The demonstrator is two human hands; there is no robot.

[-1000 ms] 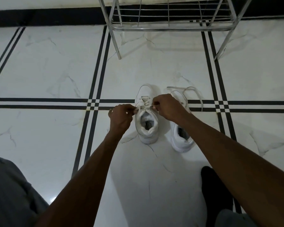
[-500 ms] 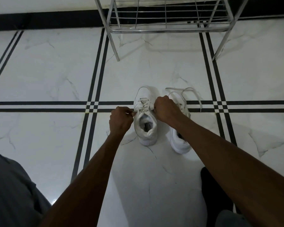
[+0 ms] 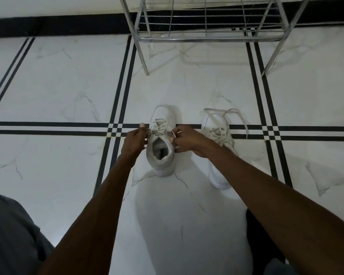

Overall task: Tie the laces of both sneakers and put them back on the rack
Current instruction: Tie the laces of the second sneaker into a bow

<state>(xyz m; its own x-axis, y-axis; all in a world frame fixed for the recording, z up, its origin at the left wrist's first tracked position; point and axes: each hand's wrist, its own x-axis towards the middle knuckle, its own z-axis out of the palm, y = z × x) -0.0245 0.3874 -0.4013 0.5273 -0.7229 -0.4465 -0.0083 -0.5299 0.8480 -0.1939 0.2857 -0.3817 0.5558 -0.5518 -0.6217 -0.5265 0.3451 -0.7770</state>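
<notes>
I have the left sneaker upright on the white marble-look floor, toe pointing away from me toward the rack, its heel nearest my knees. It sits right on the double black inlay stripe that crosses the tiles. The right sneaker stands just beside it, partly hidden under my right forearm, with its loose laces spilling out over the floor past the toe.

The metal wire rack stands well apart from both shoes, against a white wall with a black skirting band; its two front legs rest on the tiles.

My left hand is closed against the left side of the shoe's collar, fingers pinched on a lace end, one fingertip sticking up. My right hand is curled on the other side, pinching a small loop of lace between thumb and forefinger.

A dark label shows inside the left sneaker's heel, too small to read.
</notes>
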